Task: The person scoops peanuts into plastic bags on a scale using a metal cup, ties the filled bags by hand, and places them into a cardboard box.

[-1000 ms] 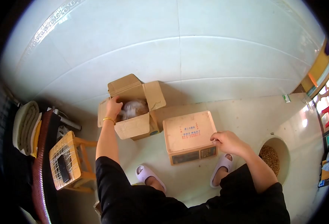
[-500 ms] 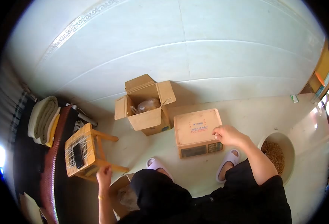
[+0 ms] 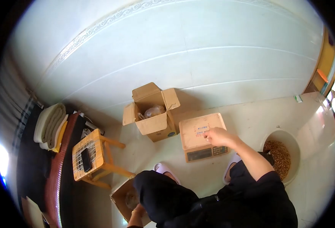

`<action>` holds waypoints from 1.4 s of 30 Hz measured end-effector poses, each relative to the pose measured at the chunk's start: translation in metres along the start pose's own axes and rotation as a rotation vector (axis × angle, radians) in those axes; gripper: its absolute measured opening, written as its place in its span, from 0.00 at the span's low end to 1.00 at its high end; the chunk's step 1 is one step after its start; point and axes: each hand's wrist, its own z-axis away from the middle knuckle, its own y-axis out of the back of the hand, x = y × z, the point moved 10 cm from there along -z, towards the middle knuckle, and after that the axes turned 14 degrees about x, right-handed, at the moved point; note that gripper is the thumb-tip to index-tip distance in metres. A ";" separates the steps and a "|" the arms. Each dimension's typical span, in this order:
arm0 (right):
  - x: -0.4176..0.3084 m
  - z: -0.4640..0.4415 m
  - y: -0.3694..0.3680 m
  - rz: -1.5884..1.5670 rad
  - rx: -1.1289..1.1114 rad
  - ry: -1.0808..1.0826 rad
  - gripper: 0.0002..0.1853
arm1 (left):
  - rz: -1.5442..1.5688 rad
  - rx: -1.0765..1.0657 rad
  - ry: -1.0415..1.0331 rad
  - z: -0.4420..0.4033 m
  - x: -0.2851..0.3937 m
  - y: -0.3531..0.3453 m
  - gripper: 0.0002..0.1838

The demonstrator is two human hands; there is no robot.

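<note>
Left hand point(image 3: 138, 209): reaching down inside the near box point(image 3: 118, 195); its fingers are partly hidden, so how far open they are, and whether they grip anything, I cannot tell.
Near box: around the left hand, open at the top, beside the person's knee; a clear bag point(image 3: 132, 198) lies in it, just beyond that hand.
Right hand point(image 3: 214, 135): over the top of the scale point(image 3: 192, 141), fingers bent in toward the thumb; anything between the tips is too small to tell, as is whether it touches the plate.
Scale: under the right hand, flat on the floor, display and keys on the side toward the person.
Far box point(image 3: 158, 135): left of the right hand, flaps spread, a clear bag of something inside.
Stool point(image 3: 107, 150): ahead and left of the left hand, with a phone point(image 3: 86, 159) on its woven seat.
Bucket point(image 3: 295, 152): right of the right hand, with brown grains point(image 3: 278, 157) in it.
</note>
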 end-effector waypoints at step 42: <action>0.028 0.025 -0.038 0.214 -0.179 -0.090 0.12 | 0.982 1.194 0.047 0.062 0.019 0.253 0.19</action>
